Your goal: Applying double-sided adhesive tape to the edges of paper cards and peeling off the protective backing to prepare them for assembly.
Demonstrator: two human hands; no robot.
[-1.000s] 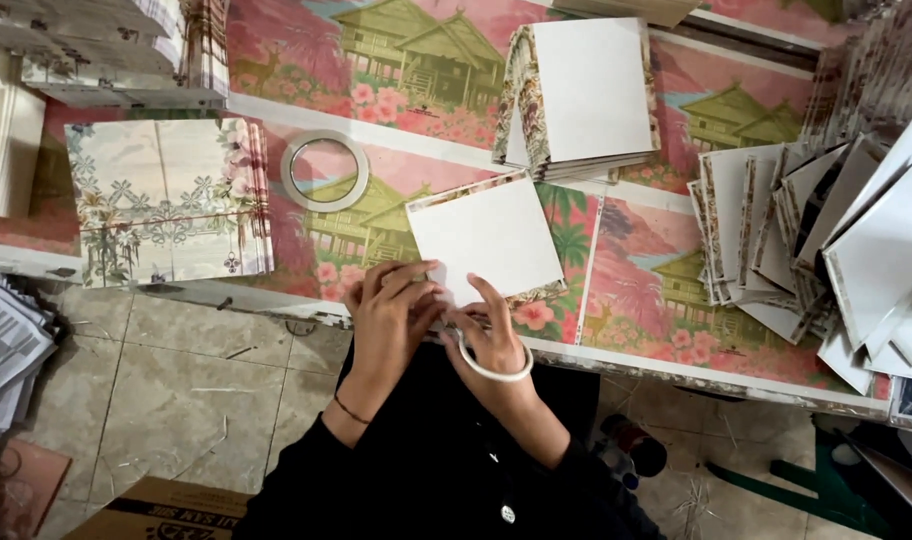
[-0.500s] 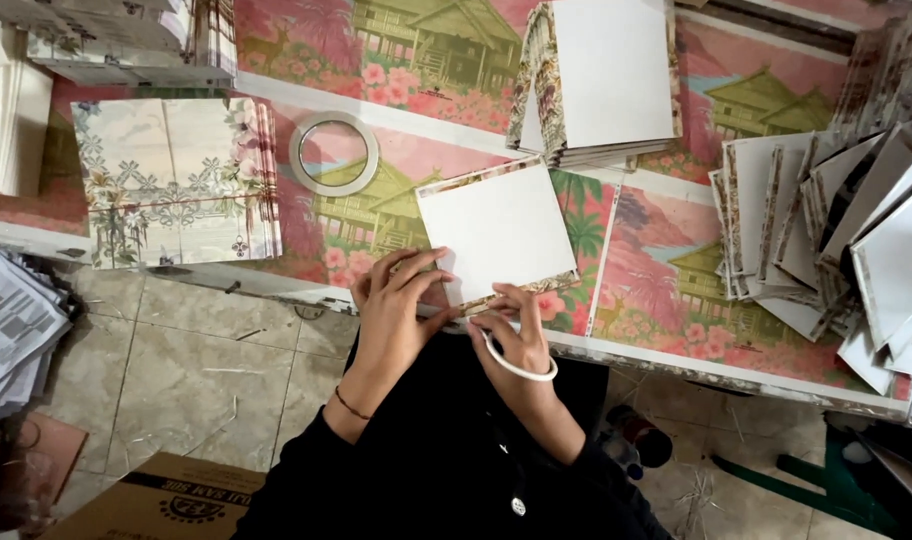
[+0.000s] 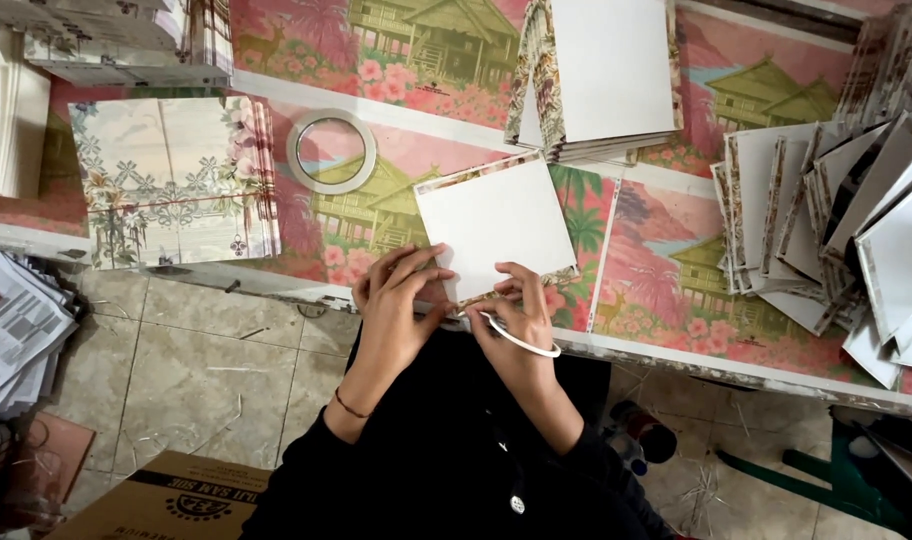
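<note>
A white square card (image 3: 496,222) with a floral printed border lies on the patterned table (image 3: 666,250) near its front edge. My left hand (image 3: 401,300) rests on the card's near left corner, fingers spread over its edge. My right hand (image 3: 511,310) pinches the card's near edge and also holds a thin white ring of tape (image 3: 521,340) that hangs below its fingers. Both of my sleeves are black.
A larger tape roll (image 3: 331,150) lies left of the card. Stacks of floral paper (image 3: 171,180) sit at the left, a pile of white cards (image 3: 601,75) behind, and several folded cards (image 3: 826,220) heaped at the right. A cardboard box (image 3: 166,495) stands on the tiled floor.
The view has shifted slightly. My hands stay at the card's near edge, with the fingers working along it and the tape ring still in my right hand.
</note>
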